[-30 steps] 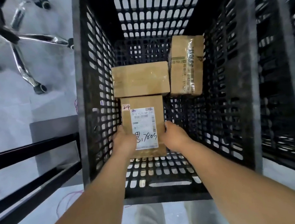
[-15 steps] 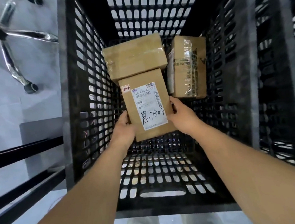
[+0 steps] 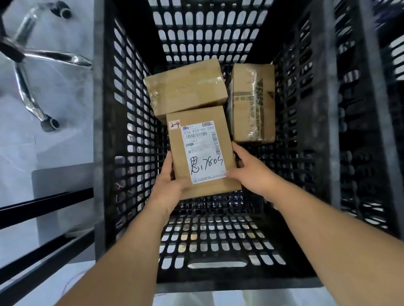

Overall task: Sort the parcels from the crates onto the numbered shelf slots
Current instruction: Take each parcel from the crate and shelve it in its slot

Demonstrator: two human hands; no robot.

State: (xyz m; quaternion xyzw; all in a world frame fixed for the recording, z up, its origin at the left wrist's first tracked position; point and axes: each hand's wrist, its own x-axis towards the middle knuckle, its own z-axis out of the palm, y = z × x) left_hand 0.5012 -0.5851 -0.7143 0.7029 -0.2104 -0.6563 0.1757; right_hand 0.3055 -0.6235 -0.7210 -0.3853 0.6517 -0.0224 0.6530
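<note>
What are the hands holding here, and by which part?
Both hold the brown cardboard parcel with the white shipping label: left hand grips its left edge, right hand its right edge, near the lower corners.

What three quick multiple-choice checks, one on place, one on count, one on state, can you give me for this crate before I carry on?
1. Where is the plain box relative to the labelled parcel?
A. On the crate's far side of it
B. Under the chair
C. Outside the crate

2. How many cardboard parcels show in the black crate?
A. One
B. Three
C. Five

3. How is the labelled parcel held?
A. Lying untouched
B. By one hand only
C. By both hands, one at each side

Answers: 1 A, it sits just beyond the label's top edge. 2 B, the labelled one, the plain one and the printed box. 3 C, the left hand and right hand grip opposite edges.
</note>
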